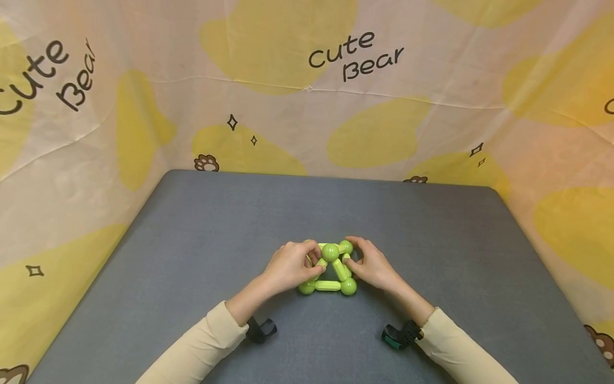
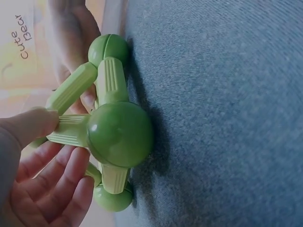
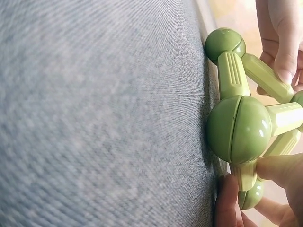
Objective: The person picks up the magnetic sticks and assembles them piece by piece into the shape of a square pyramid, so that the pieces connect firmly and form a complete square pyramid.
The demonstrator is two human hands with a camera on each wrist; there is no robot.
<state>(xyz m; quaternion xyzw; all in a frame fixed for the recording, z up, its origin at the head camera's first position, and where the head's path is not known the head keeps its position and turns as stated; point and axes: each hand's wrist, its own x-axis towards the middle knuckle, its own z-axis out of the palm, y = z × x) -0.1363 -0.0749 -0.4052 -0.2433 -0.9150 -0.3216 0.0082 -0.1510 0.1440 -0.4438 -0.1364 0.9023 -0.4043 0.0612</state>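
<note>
A green frame of magnetic-style balls and ribbed rods stands on the table, shaped like a low pyramid with one ball (image 1: 330, 252) on top. Round its base are more balls, among them a near-right one (image 1: 348, 286) and a far-right one (image 1: 346, 247). My left hand (image 1: 292, 264) pinches a slanting rod (image 2: 71, 130) between thumb and fingers, just above the near-left ball (image 2: 120, 135). On the other side, my right hand (image 1: 376, 266) grips the right base rod (image 3: 244, 175) between thumb and finger. The frame's far-left corner is mostly hidden behind the left hand.
The grey table (image 1: 201, 224) has rounded far corners. A fabric backdrop (image 1: 278, 64) printed with yellow patches and lettering stands behind it and along both sides. Dark wrist devices (image 1: 261, 330) are strapped below both forearms.
</note>
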